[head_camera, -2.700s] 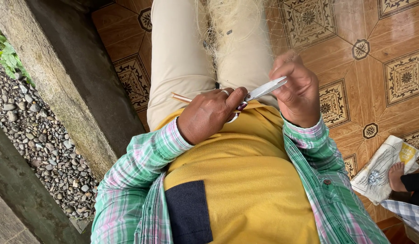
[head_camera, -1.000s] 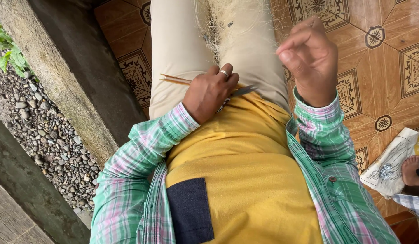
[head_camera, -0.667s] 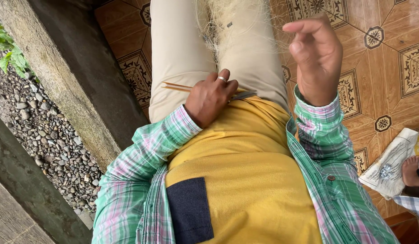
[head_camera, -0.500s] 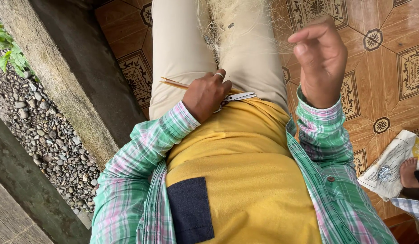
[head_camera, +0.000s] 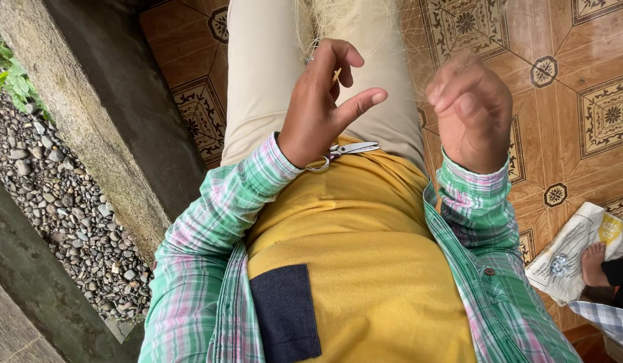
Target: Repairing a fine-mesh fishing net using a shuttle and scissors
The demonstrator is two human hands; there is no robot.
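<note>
I sit with beige trousers and a yellow shirt under a green plaid one. My left hand (head_camera: pixel 321 107) is raised above my lap, and a thin yellowish wooden stick (head_camera: pixel 336 74) shows between its curled fingers. My right hand (head_camera: pixel 469 111) hovers to the right at the same height, fingertips pinched together, with fine pale threads running past it. A pale fishing net (head_camera: pixel 345 20) lies bunched over my thighs. Small metal scissors (head_camera: pixel 348 149) rest on my lap just under the left wrist, and neither hand touches them.
A patterned brown tile floor (head_camera: pixel 560 81) lies under me. A concrete ledge (head_camera: pixel 90 128) runs along the left, with gravel (head_camera: pixel 49 202) and a green plant (head_camera: pixel 12 81) beyond it. At lower right another person's foot (head_camera: pixel 593 262) rests on a folded newspaper (head_camera: pixel 566 252).
My left hand has lifted off my lap and turned upward with the stick, uncovering the scissors there. My right hand stays raised with its fingers curled tighter.
</note>
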